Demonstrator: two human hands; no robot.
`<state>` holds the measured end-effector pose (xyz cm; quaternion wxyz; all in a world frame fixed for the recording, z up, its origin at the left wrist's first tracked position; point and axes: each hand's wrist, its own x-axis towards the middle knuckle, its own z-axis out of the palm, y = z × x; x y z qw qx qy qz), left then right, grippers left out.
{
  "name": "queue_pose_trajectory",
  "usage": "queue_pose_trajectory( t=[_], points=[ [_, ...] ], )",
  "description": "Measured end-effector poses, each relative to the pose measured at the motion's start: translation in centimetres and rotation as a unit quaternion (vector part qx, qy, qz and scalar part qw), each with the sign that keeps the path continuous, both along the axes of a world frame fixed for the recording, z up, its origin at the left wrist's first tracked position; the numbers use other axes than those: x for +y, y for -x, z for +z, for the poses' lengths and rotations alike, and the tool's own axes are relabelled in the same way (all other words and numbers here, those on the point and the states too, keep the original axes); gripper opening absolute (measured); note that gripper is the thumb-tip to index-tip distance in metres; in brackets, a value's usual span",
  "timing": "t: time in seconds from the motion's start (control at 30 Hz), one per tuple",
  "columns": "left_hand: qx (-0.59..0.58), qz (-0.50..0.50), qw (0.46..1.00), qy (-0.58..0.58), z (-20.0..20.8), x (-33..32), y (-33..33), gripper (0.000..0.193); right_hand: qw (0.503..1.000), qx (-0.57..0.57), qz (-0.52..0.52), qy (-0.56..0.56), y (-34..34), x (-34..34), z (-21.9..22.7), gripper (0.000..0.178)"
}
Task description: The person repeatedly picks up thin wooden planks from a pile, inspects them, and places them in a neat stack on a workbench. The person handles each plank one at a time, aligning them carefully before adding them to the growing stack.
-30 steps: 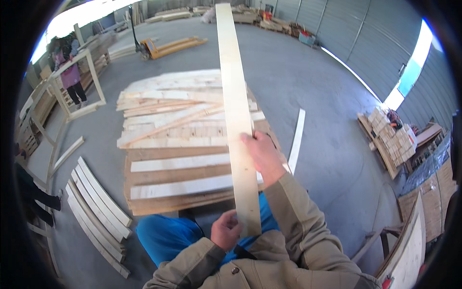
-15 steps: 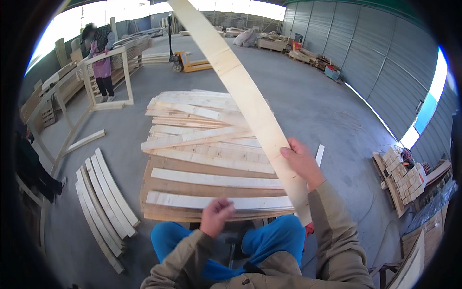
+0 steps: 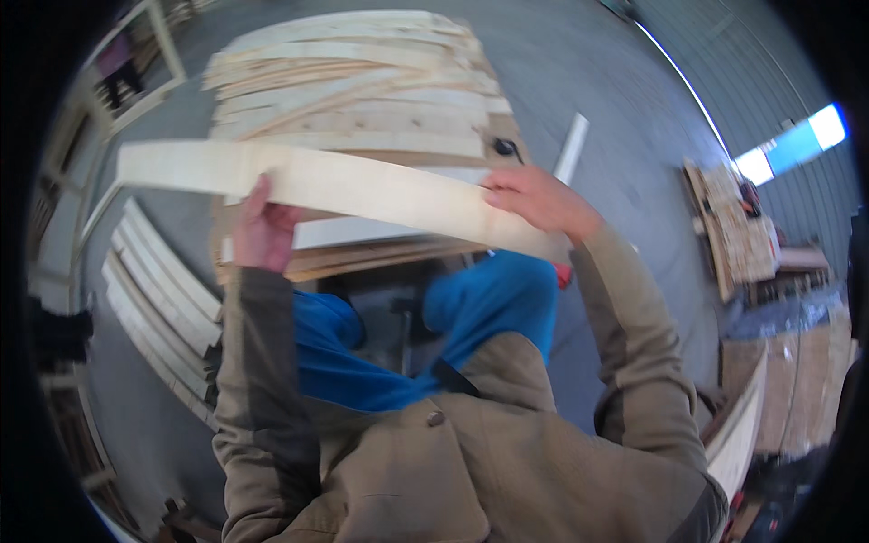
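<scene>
A long, pale wooden board [image 3: 380, 192] lies crosswise in front of my body, above the near edge of a work table. Toward its left part my left hand [image 3: 264, 233] grips it from below, the thumb up on its face. My right hand [image 3: 543, 204] is closed around the board near its right end, fingers over the upper edge. Behind and under it, more white strips [image 3: 358, 233] lie on the brown tabletop [image 3: 389, 258]. A pile of wooden strips [image 3: 362, 86] covers the table's far part.
Curved wooden pieces [image 3: 158, 290] lie side by side on the floor at left. A person [image 3: 118, 68] stands behind a wooden frame [image 3: 167, 45] at far left. Stacked blocks [image 3: 738, 226] sit on a pallet at right, with cardboard boxes [image 3: 797, 380] nearer me.
The board has swung from steeply raised to nearly level across my front. My left hand has come up from the table and taken hold of it. The view has tilted down.
</scene>
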<state>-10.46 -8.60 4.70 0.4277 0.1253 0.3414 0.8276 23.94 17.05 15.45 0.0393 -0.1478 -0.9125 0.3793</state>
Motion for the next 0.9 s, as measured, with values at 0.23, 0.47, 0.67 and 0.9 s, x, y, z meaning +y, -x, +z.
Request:
queue_pose_trajectory(
  t=[0.23,0.47,0.67,0.9],
  points=[
    [-0.042,0.051,0.995,0.081,-4.1,-1.1,-1.9,0.027,0.997,-0.015,-0.074,0.031,-0.7,-0.8,-1.3,0.029],
    [-0.053,0.083,0.991,0.088,-6.4,-1.4,-0.9,0.031,0.947,0.156,-0.278,0.033,-4.7,-1.5,-2.2,0.033],
    [-0.079,0.116,0.986,0.086,-7.0,-1.6,-0.5,0.035,0.879,0.177,-0.364,0.254,-7.6,-8.8,-7.3,0.035],
    [-0.098,0.090,0.989,0.063,-8.1,-1.9,-0.1,0.030,0.703,0.245,-0.403,0.533,-4.8,-11.3,-12.7,0.042]
  ],
)
